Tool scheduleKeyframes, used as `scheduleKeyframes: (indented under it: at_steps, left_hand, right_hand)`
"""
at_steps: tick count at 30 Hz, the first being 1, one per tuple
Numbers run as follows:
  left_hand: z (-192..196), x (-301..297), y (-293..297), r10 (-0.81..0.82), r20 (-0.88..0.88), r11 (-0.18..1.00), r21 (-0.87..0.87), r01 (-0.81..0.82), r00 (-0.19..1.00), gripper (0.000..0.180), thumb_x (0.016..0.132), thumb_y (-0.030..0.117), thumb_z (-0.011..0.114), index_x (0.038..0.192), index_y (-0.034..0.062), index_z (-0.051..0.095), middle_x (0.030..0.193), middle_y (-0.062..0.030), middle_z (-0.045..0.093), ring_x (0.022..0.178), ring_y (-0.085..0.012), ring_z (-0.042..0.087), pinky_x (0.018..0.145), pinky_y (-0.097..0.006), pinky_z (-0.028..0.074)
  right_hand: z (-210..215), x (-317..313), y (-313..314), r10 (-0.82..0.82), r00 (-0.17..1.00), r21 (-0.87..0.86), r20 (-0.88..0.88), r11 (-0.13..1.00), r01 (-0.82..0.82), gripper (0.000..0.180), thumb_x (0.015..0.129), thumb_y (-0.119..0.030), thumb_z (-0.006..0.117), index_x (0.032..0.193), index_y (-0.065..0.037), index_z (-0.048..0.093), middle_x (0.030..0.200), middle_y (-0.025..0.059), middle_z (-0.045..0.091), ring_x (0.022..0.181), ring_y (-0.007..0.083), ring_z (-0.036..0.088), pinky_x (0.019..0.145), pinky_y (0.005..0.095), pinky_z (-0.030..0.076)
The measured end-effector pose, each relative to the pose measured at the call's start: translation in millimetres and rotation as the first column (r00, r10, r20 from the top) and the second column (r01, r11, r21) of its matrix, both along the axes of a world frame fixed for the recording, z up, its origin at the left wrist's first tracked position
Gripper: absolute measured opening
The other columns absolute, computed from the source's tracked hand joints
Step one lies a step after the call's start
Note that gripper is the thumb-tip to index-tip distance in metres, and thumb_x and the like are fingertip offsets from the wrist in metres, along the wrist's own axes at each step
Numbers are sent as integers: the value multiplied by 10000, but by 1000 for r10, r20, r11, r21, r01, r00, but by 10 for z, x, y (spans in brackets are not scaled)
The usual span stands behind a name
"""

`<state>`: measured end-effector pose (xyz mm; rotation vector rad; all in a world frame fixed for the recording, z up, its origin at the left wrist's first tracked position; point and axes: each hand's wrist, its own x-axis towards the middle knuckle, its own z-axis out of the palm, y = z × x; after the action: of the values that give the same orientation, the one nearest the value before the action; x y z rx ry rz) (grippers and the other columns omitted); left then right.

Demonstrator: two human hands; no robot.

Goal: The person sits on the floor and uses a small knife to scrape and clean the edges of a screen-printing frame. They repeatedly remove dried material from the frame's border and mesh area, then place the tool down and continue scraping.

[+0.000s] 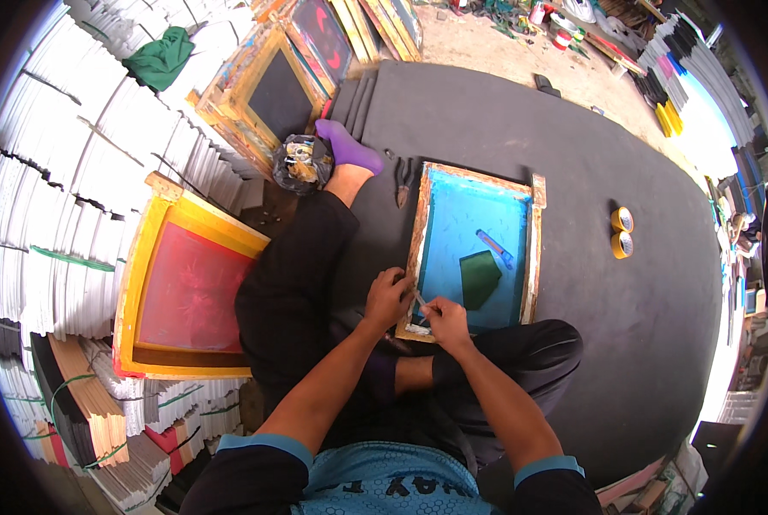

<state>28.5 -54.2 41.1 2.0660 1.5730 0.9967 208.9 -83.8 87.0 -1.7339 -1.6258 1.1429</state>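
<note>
Down on the black mat (624, 343) lies a wooden-framed printing screen (474, 249) with bright blue mesh, a dark green patch and a small blue strip on it. Left hand (387, 297) grips its near corner; right hand (446, 322) pinches a thin tool (421, 299) there.

The framed screen (476, 249) lies on the mat (624, 154), before the person's knees. Two tape rolls (622, 232) sit right of it. Pliers (403, 184), seemingly, lie left.

Wooden screen frame (421, 225), matt blue mesh (465, 219)
</note>
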Motion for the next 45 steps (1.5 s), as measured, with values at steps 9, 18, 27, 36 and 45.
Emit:
scheduleKeyframes:
  at_steps: [9,18,27,36,45]
  left_hand:
    - [-95,62,-195,-30,54,988,151,21,998,220,726,29,807,937,79,771,892,-76,703,863,-297,662,764,-414,550]
    - [49,30,-413,6,130,994,105,-20,991,159,765,-14,785,915,28,753,898,-103,708,831,-309,664,735,-400,552]
    - [113,-111,-434,-115,151,987,125,97,982,209,785,-12,782,991,20,774,935,-111,729,840,-305,686,761,-385,567]
    - [-16,-126,44,191,241,930,-356,-96,952,414,875,213,790,1228,8,723,926,-174,721,800,-304,703,742,-380,546]
    - [-211,18,131,240,261,915,-382,-128,935,395,861,257,808,1195,53,757,867,-205,689,766,-310,693,714,-388,534]
  right_hand:
    - [-108,81,99,-151,983,39,-104,987,155,163,927,-150,747,980,4,752,773,121,707,691,202,659,656,359,519]
    - [-296,-154,15,225,974,303,-25,930,-207,289,875,-26,658,1154,-26,731,1016,216,720,933,400,689,852,468,553]
    - [-350,-187,73,267,964,276,-9,927,-254,243,834,49,564,1011,-8,721,988,220,705,938,430,680,826,476,554]
    - [-468,-264,130,152,988,205,-3,968,-148,87,875,-27,624,932,7,681,952,236,684,928,455,664,789,508,529]
    - [-338,-82,-162,265,964,296,14,920,-257,108,877,-55,700,858,30,637,855,219,652,805,424,647,702,458,504]
